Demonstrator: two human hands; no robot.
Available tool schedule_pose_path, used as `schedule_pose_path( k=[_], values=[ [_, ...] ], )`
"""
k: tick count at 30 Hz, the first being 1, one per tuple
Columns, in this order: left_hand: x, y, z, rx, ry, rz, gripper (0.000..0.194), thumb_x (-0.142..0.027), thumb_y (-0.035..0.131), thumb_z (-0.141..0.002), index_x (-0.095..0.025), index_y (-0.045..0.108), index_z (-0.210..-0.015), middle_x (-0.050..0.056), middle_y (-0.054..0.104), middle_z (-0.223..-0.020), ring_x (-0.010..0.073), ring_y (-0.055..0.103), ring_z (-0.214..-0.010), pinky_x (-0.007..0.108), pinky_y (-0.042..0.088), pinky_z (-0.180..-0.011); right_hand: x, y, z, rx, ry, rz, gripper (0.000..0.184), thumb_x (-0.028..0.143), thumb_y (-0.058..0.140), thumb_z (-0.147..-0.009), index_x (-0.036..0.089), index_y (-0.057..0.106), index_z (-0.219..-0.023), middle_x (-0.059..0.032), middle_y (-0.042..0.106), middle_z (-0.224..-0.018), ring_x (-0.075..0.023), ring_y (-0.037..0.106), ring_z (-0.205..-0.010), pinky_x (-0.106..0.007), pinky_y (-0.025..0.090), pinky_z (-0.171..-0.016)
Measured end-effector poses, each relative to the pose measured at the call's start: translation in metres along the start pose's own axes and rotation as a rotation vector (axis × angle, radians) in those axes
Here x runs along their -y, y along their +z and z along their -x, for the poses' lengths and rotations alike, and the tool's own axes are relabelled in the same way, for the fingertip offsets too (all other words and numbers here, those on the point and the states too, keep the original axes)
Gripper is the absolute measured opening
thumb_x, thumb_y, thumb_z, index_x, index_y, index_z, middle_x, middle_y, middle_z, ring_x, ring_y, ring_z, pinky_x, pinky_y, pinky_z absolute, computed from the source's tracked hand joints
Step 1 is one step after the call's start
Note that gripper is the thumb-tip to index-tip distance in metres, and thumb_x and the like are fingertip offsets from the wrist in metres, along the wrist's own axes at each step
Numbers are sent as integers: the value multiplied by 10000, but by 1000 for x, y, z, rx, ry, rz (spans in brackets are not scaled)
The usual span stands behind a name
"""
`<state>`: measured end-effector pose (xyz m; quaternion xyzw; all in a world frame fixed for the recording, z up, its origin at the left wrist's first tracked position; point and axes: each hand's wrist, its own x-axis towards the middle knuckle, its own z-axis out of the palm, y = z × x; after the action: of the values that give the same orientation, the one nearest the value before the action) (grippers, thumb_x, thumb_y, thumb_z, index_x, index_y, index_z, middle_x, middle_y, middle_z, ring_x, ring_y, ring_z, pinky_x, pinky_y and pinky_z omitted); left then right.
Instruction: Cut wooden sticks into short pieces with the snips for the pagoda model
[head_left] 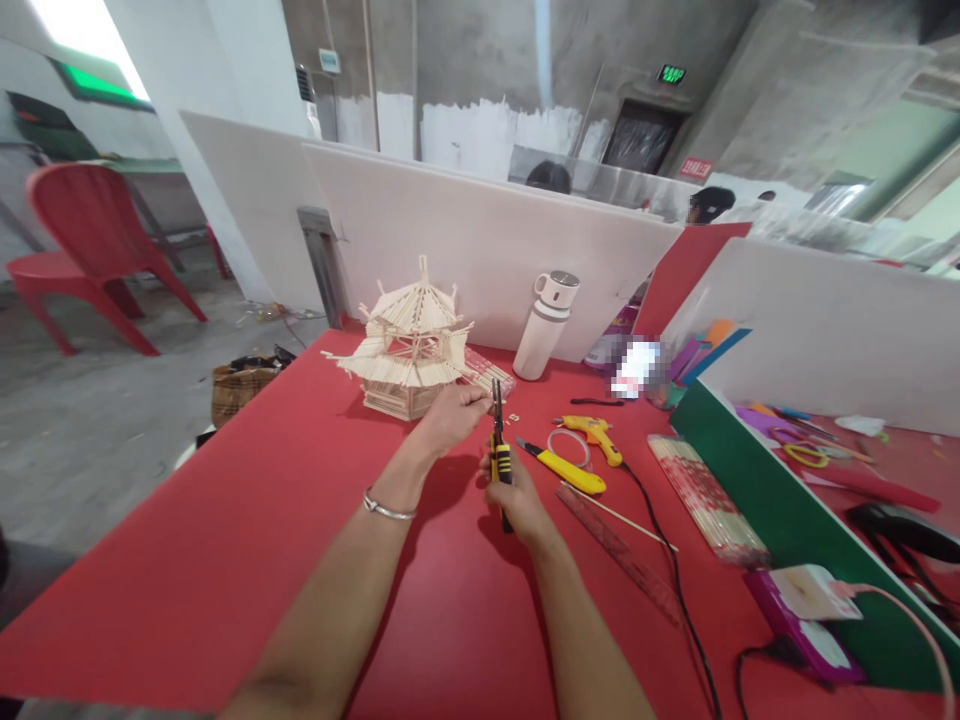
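My right hand [517,495] is wrapped round the handles of black-and-yellow long-nose pliers [500,450], whose jaws point away from me. Beside the jaws, my left hand [454,415] is closed in a pinch; whatever is between the fingertips is too small to make out. A pagoda model [409,345] built of thin wooden sticks stands just beyond my left hand. Tiny pale wood bits [514,418] lie to the right of the jaws. Behind my left hand, a packet of sticks [487,372] is partly hidden by the model.
Right of my hands lie a yellow utility knife [566,470], a yellow glue gun [596,437] with a black cord, and a red ruler [619,550]. A white bottle [544,325] stands near the partition [465,230]. Wrapped sticks [705,498] and a power strip [806,625] sit farther right.
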<state>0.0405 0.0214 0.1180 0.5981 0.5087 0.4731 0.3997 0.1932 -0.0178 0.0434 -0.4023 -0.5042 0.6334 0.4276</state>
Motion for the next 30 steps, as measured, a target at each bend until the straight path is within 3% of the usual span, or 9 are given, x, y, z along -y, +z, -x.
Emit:
schedule_pose_path(
  k=[5,11,17,23,27,30],
  values=[
    [-4,0,1,-2,43,-70,322,-299,539,-794,-200,381,-532,-49,318,-508,102,252,-519,262,204,-516,-6,-3,-2,13,-30,9,563,156,541,-485,232,558,-1042,-11,574,-924,-202,548,-845,-298,450,-695],
    [-5,3,3,-15,38,-67,338,-293,540,-789,-199,369,-512,-46,300,-497,104,247,-516,267,184,-510,-16,2,-1,-9,10,-12,516,151,554,-523,255,536,-1027,37,500,-802,-138,459,-648,-253,380,-579],
    [-2,3,1,-27,7,-30,343,-299,558,-770,-197,364,-505,-51,300,-488,91,245,-499,257,178,-502,-21,4,-2,-31,28,17,475,156,551,-511,252,521,-976,42,467,-750,-139,431,-639,-243,364,-552],
    [-4,9,-2,-32,-177,168,243,-309,555,-749,-192,494,-545,-65,332,-422,78,268,-415,247,178,-458,-18,5,-2,-43,30,39,438,162,548,-513,244,520,-942,33,479,-733,-144,439,-639,-240,346,-526],
    [-6,13,-2,-55,-222,200,345,-414,501,-827,-185,528,-571,-42,386,-414,82,304,-394,243,197,-435,-16,6,1,-58,7,59,401,157,543,-519,243,514,-909,40,475,-713,-137,418,-610,-247,329,-518],
    [-6,13,-2,-44,-283,180,387,-401,485,-838,-185,512,-519,-42,339,-385,79,267,-375,250,168,-424,-14,8,2,-70,-14,90,400,151,533,-513,244,501,-901,50,467,-719,-132,411,-608,-247,327,-517]
  ],
)
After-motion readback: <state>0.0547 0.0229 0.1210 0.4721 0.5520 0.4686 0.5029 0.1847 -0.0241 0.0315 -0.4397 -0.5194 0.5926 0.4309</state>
